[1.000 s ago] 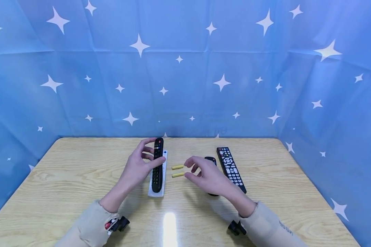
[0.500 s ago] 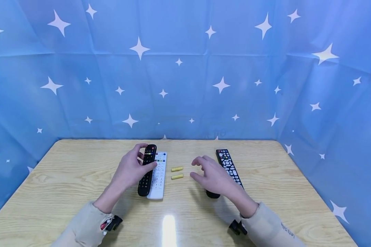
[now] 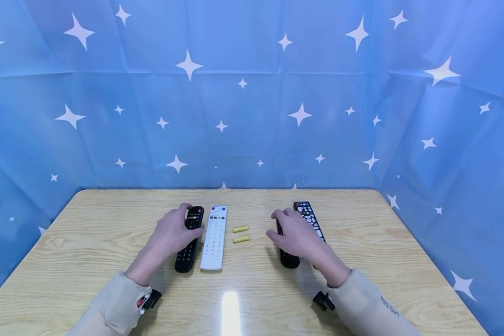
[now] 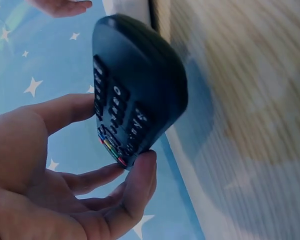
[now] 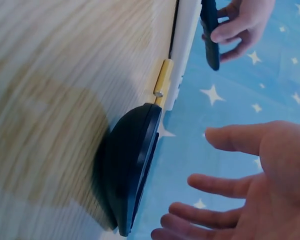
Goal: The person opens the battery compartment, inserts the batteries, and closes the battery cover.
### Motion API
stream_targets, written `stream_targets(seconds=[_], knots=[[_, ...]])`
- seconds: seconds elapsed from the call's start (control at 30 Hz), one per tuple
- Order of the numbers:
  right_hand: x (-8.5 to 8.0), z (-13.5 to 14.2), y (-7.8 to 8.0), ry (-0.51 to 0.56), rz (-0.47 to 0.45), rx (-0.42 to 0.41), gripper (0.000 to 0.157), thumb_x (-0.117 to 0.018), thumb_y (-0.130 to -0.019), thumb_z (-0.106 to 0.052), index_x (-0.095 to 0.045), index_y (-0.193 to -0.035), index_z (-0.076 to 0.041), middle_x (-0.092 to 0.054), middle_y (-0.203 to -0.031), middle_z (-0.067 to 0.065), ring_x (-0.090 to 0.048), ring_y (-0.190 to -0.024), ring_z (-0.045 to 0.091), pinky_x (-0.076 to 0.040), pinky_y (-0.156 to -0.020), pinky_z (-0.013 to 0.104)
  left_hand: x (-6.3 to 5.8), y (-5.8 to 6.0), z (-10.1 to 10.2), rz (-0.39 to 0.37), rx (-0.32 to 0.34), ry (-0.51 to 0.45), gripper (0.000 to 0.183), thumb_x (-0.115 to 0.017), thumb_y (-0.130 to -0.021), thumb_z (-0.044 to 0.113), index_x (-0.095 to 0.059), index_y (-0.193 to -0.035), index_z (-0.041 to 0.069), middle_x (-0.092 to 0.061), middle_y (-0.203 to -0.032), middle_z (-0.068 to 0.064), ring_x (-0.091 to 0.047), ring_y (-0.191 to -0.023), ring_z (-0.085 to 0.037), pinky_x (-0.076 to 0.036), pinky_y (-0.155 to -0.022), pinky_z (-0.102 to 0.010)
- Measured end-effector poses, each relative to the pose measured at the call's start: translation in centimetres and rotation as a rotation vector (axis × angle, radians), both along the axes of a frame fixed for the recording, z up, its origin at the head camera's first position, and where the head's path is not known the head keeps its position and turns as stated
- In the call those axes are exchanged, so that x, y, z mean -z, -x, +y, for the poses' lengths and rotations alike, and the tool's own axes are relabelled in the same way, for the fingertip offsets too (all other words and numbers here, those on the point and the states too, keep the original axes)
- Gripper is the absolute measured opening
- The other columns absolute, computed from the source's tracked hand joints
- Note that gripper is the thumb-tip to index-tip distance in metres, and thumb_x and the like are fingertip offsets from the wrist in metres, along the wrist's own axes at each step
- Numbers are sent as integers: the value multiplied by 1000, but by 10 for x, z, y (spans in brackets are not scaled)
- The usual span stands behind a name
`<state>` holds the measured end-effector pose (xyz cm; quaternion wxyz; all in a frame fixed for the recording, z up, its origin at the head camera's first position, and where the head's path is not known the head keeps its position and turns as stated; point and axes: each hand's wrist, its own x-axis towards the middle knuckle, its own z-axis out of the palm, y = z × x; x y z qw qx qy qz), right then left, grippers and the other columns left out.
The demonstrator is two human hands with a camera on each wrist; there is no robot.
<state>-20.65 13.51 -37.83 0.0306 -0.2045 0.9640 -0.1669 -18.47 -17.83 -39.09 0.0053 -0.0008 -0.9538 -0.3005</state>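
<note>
My left hand (image 3: pixel 170 232) grips a black remote control (image 3: pixel 187 249) by its edges, thumb on one side and fingers on the other. In the left wrist view this remote (image 4: pixel 140 75) appears lifted slightly off the table. Just right of it lies a white remote control (image 3: pixel 213 240). Over a second black remote control (image 3: pixel 289 260) hovers my right hand (image 3: pixel 298 235), partly hiding it. The right wrist view shows that hand's fingers (image 5: pixel 225 187) spread and apart from the second black remote (image 5: pixel 132 165).
Two yellow batteries (image 3: pixel 241 229) lie in the middle of the wooden table (image 3: pixel 109 224). A longer black remote with white buttons (image 3: pixel 308 215) lies partly behind my right hand. A blue star-patterned curtain (image 3: pixel 252 102) stands at the table's back edge.
My left hand has carried the black remote leftward and lower, from over the white remote to beside it. My right hand has drawn back rightward from the batteries to above the second black remote.
</note>
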Motion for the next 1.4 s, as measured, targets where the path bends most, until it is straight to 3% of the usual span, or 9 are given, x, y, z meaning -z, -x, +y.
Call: stream_targets(seconds=[0.47,0.73,0.97,1.23,1.4], knots=[[0,-1,4,-158,-19,33,57,-68,-101,-31,-51,-146,1,-56,-132,26,-58,-116,41,-53,-88,54,5,12,-10,-156,14,139,74,-79,-88,30,-46,-139,-12,-60,-122,-35,-63,-99,-39,-57,-80,-49],[2,-3,7,-314,-76,23,56,-69,-100,-33,-53,-139,5,-55,-126,31,-55,-118,46,-52,-86,57,6,19,-10,-235,14,159,64,-81,-86,29,-54,-126,-12,-63,-103,-26,-63,-81,-31,-57,-63,-39],[5,-6,11,-327,-124,31,55,-66,-102,-32,-51,-141,5,-53,-128,33,-55,-119,47,-52,-86,57,6,23,-10,-222,14,191,60,-84,-83,30,-58,-119,-11,-63,-96,-22,-61,-77,-30,-56,-62,-39],[9,-9,18,-331,-182,55,61,-64,-103,-31,-44,-150,3,-47,-139,37,-49,-128,49,-49,-95,58,8,21,-10,-198,14,228,69,-84,-84,34,-56,-127,-13,-64,-103,-26,-61,-80,-31,-56,-65,-42],[11,-8,23,-303,-195,70,66,-64,-103,-29,-37,-152,8,-38,-144,43,-52,-124,51,-53,-86,55,9,20,-10,-184,25,247,75,-82,-87,37,-52,-133,-14,-62,-111,-30,-61,-86,-33,-56,-69,-45]])
